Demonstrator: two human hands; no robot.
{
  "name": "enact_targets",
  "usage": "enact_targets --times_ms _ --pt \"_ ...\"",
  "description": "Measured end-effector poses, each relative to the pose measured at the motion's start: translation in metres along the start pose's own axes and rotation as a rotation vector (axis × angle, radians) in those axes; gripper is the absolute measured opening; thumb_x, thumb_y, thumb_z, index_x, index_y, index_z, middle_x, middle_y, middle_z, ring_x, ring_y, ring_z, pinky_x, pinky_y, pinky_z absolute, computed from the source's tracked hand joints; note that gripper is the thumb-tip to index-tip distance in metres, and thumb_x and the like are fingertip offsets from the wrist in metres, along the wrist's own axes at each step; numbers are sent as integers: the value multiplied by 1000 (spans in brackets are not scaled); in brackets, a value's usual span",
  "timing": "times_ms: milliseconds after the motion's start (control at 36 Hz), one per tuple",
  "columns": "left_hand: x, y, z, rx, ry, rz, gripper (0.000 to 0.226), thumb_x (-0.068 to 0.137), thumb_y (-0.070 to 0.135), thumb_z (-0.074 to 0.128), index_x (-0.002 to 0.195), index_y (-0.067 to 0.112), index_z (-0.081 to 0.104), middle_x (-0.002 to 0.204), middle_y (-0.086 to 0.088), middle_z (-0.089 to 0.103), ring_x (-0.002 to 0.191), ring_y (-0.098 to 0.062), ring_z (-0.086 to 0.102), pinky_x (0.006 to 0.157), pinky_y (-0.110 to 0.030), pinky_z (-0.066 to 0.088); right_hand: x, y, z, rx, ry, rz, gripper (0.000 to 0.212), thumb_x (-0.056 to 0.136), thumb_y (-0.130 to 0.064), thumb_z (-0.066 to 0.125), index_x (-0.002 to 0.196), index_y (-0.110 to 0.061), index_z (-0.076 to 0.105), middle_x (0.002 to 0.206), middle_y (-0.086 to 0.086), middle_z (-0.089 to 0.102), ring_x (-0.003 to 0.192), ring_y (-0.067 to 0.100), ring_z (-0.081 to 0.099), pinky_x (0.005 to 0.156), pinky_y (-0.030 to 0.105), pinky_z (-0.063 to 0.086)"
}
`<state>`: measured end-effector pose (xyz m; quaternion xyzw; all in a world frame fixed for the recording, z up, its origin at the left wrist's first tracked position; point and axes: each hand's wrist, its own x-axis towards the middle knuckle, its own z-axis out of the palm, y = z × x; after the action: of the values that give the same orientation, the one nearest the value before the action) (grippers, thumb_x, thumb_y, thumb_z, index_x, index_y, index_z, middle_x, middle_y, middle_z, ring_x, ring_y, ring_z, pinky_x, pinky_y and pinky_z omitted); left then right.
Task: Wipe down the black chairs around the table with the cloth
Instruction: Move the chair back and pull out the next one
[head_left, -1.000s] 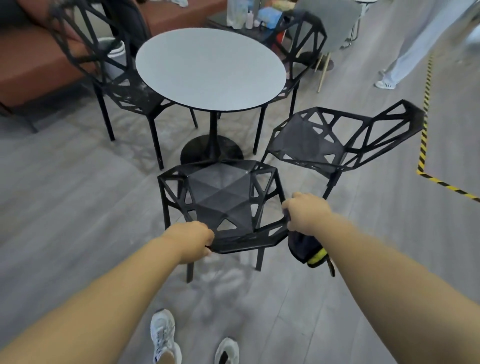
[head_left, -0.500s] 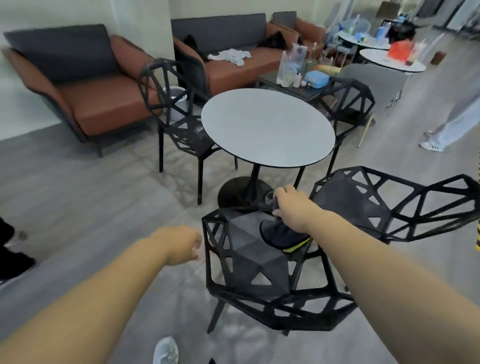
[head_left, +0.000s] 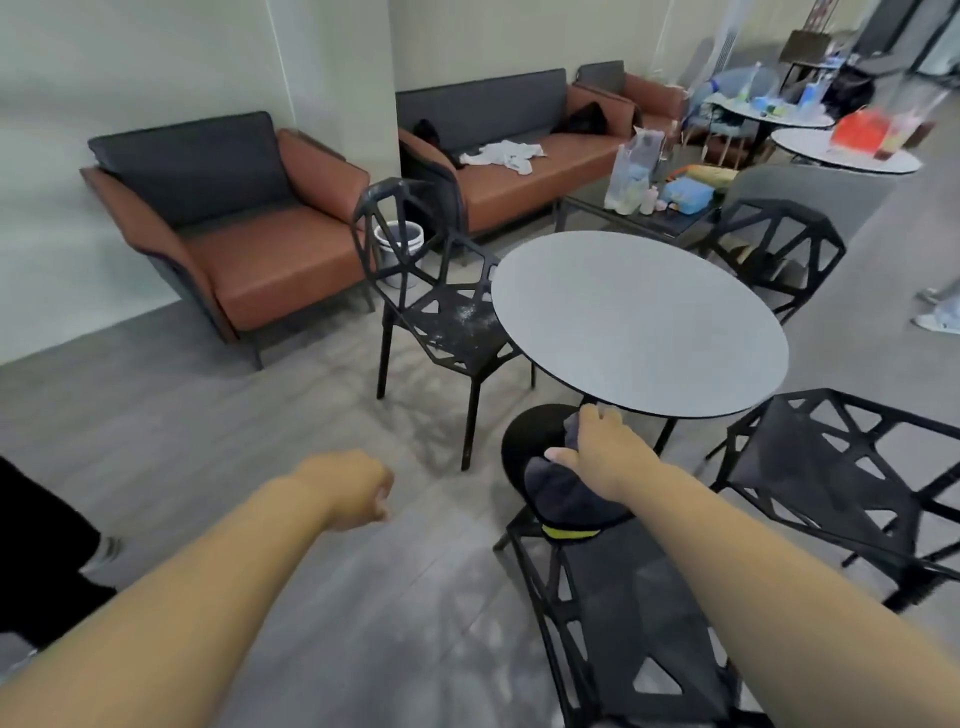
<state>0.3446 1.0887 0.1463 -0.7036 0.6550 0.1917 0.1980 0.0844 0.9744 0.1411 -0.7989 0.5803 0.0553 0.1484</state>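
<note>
The cloth (head_left: 563, 493) is dark, almost black, bunched into a soft lump, with a yellow-green band along its lower edge. It rests on the top edge of the nearest black chair (head_left: 623, 613), just below the rim of the round grey worktop (head_left: 639, 322). The right hand (head_left: 605, 447) grips it, fingers curled into the fabric. The left hand (head_left: 353, 488) hangs over the floor, its fingers balled into a fist and holding nothing. The left chair (head_left: 452, 322) has whitish specks on its seat.

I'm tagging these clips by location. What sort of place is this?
Most likely a lounge or cafe-style seating area: a round table with black chairs around it, and brown sofas along the wall behind.
</note>
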Motion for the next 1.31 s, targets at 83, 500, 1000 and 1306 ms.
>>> enact_targets --times_ms 83,500,1000,1306 --pt "16 -21 -9 -13 22 3 27 94 39 51 115 23 56 122 -4 55 109 -25 53 79 -28 41 21 -12 0 12 43 45 55 96 -52 41 129 -8 36 126 19 38 104 36 54 92 40 47" --pt "149 -148 -70 -70 34 -38 22 92 40 51 107 26 57 112 1 58 100 -22 57 76 -30 46 219 -100 -25 254 4 44 33 95 -19 50 121 0 44 119 18 53 105 32 54 80 31 41" --pt "310 -247 -157 -334 132 24 31 91 44 53 115 24 55 110 5 59 103 -19 55 83 -28 46 405 -204 -82 457 -50 -271 18 90 -27 64 103 -22 51 98 2 63 92 21 58 80 30 42" --pt "405 -315 -218 -1264 89 321 31 78 7 74 102 20 60 92 18 67 78 14 61 67 -4 44 475 -282 -107 1170 -183 -274 13 92 -2 56 92 -13 49 87 3 64 84 12 63 80 30 54"
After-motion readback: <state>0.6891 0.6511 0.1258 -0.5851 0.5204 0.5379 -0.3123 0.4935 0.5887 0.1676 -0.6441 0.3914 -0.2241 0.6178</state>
